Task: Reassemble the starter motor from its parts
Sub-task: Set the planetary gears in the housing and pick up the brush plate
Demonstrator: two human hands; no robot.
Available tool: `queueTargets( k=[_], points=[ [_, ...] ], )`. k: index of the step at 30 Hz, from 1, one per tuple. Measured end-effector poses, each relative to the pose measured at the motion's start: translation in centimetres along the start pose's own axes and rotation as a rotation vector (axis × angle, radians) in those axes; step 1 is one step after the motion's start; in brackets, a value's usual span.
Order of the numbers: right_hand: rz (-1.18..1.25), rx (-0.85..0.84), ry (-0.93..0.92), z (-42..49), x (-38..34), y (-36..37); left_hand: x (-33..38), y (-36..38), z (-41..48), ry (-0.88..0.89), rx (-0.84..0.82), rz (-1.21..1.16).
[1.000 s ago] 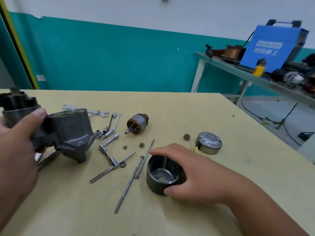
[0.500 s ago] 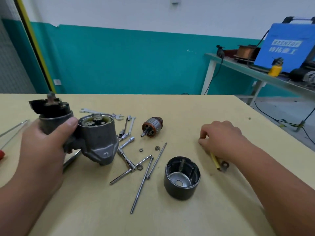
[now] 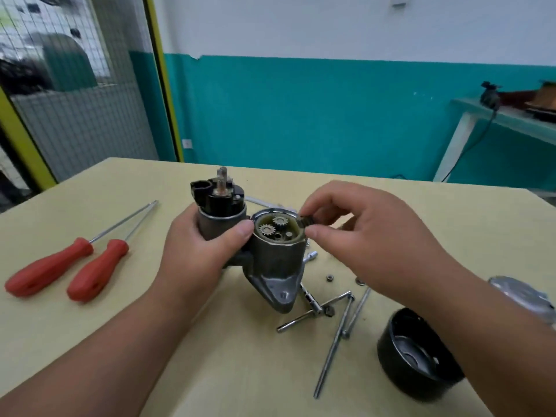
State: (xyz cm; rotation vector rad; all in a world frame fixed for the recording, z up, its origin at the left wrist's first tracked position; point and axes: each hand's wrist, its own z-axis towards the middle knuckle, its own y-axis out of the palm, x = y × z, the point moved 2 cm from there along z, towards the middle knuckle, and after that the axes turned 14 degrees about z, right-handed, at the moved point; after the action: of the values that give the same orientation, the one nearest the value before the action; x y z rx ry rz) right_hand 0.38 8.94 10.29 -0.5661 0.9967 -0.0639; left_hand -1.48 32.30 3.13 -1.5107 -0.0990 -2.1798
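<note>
Grey cast-metal starter housing (image 3: 275,260), at the middle of the pale yellow table (image 3: 210,356), is held by the left hand (image 3: 195,254), fingers and thumb curled round its solenoid barrel (image 3: 221,225), while the right hand (image 3: 370,236) pinches a small dark toothed gear (image 3: 307,220) between thumb and fingertips at the housing's open rim.

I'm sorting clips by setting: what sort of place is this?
Likely a repair or training workshop: a bench with screwdrivers and long bolts, a starter motor held half-assembled, and a wire-mesh partition behind.
</note>
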Motion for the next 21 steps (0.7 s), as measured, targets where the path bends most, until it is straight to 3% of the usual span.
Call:
queueTargets(
  k=[7, 21],
  points=[
    [0.163, 0.027, 0.092, 0.2, 2.4, 0.3, 0.5, 0.4, -0.1, 0.038, -0.036, 0.004],
    [0.163, -0.07, 0.062, -0.1, 2.0, 1.3, 1.5, 0.5, -0.9, 0.056, -0.039, 0.063]
  ],
)
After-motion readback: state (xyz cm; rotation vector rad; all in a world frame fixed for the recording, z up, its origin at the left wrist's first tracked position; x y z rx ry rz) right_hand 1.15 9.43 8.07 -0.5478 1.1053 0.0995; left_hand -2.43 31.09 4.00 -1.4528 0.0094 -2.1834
